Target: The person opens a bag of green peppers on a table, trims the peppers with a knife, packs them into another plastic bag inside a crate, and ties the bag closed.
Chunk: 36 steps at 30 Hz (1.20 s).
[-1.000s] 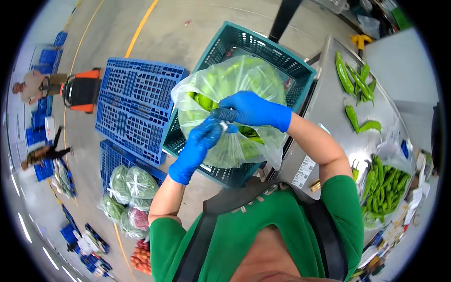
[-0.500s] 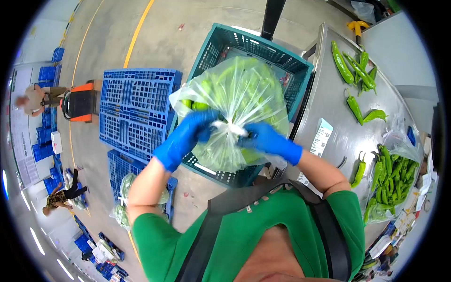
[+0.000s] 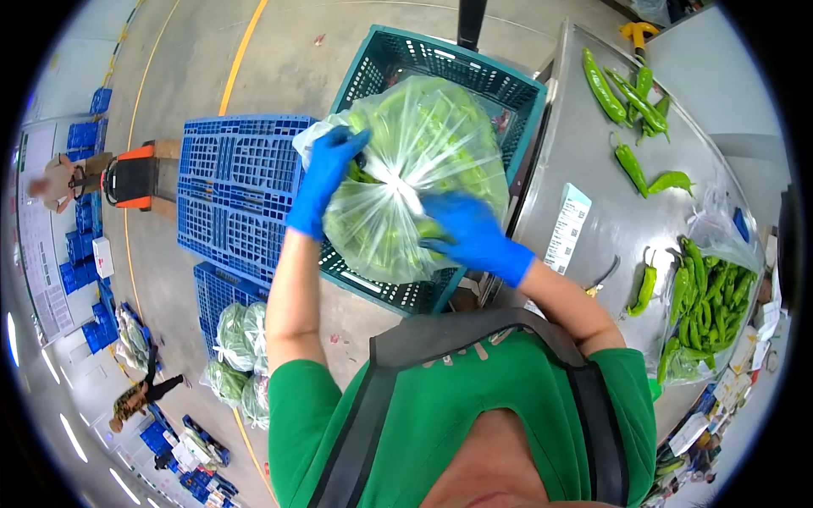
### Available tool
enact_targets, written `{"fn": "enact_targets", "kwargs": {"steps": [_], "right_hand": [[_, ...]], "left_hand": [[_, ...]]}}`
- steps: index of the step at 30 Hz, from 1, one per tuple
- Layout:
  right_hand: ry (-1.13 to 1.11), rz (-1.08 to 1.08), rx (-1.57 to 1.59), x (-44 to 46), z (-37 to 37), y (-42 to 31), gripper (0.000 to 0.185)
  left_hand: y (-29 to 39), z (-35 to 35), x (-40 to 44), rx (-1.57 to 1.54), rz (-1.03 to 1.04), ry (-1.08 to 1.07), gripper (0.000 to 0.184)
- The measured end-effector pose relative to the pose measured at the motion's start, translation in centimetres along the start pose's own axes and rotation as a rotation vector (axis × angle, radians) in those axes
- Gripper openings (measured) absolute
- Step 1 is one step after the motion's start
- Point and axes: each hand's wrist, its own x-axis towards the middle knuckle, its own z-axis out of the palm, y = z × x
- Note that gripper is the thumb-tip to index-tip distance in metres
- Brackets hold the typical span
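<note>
A clear plastic bag (image 3: 461,152) full of green peppers rests in the dark green crate (image 3: 525,127). Its gathered neck (image 3: 395,182) is tied in white near the middle. At the bag's left side, my left hand (image 3: 326,179), in a blue glove, has its fingers curled over the edge and grips the plastic. My right hand (image 3: 478,237), gloved alike, lies against the bag's right side just beside the tied neck. Motion smears its fingers, so their grip is unclear.
On the metal table (image 3: 542,161) at right lie loose long peppers (image 3: 603,89), a label sheet (image 3: 567,229) and an open bag of peppers (image 3: 716,309). Blue pallets (image 3: 241,190) and filled bags (image 3: 241,339) are at left. A person stands by an orange pallet truck (image 3: 131,176); another walks below.
My left hand has moved from the tied neck out to the bag's left edge. My right hand has shifted slightly off the knot. Below left, the walking person has moved.
</note>
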Motion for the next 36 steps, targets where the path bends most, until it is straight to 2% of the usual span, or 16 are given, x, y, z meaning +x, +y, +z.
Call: {"fn": "enact_targets", "kwargs": {"steps": [2,4,8,11,13,15,18,20,21,23,25,27,29,30,32,36], "right_hand": [[0.209,0.179,-0.091,-4.4,-4.4,-0.6,0.07],[0.234,0.228,-0.216,-8.0,-2.8,0.5,0.077],[0.264,0.21,-0.2,-10.3,2.3,3.9,0.052],[0.687,0.326,0.277,-9.1,2.5,5.5,0.018],[0.672,0.621,0.734,-8.4,1.9,5.5,0.019],[0.649,0.827,1.221,-7.6,2.0,6.7,0.024],[0.671,0.788,0.496,-8.7,4.1,11.3,0.023],[0.905,0.781,0.867,-11.1,-0.8,9.4,0.024],[0.967,0.634,0.652,-14.2,-1.2,13.7,0.026],[1.145,0.756,0.268,-19.4,-3.2,16.5,0.029],[0.997,0.975,-0.07,-21.4,-4.9,16.2,0.033],[0.902,0.987,-0.236,-21.3,-4.9,16.6,0.033],[0.853,0.937,-0.371,-19.9,-4.5,17.4,0.032],[0.854,0.928,-0.144,-19.8,-4.7,18.0,0.03],[0.836,0.888,0.309,-19.8,-4.7,19.3,0.026],[0.855,0.833,0.945,-20.7,-7.6,13.4,0.013]], "left_hand": [[0.5,-2.6,-3.3,0.436,0.273,0.314,0.034],[-1.5,-6.7,-2.9,0.86,0.639,0.383,0.055],[-5.5,-6.8,-0.9,0.008,0.223,-0.097,0.075],[-8.5,-8.0,0.1,0.208,0.306,-0.067,0.038],[-6.2,-9.2,-2.1,0.046,0.075,0.042,0.015],[-10.3,-10.6,-1.8,-0.064,0.154,0.011,0.013],[-13.2,-8.8,-2.1,-0.32,0.014,0.153,0.013],[-14.7,-8.9,-2.8,-0.462,-0.086,0.369,0.015],[-14.6,-8.8,-4.5,-0.454,-0.085,0.515,0.018],[-10.4,-7.4,-9.4,-0.404,0.048,0.772,0.019],[-9.0,-3.5,-14.2,-0.235,0.135,0.882,0.017],[-7.8,3.6,-17.9,-0.406,0.246,0.558,0.016],[-6.4,10.6,-20.3,-0.35,0.038,0.083,0.017],[-3.8,13.8,-20.7,-0.168,0.211,-0.131,0.02],[-1.2,19.1,-20.8,-0.304,0.001,-0.318,0.034],[-3.7,29.8,-16.1,-0.531,0.156,-0.24,0.052]]}}
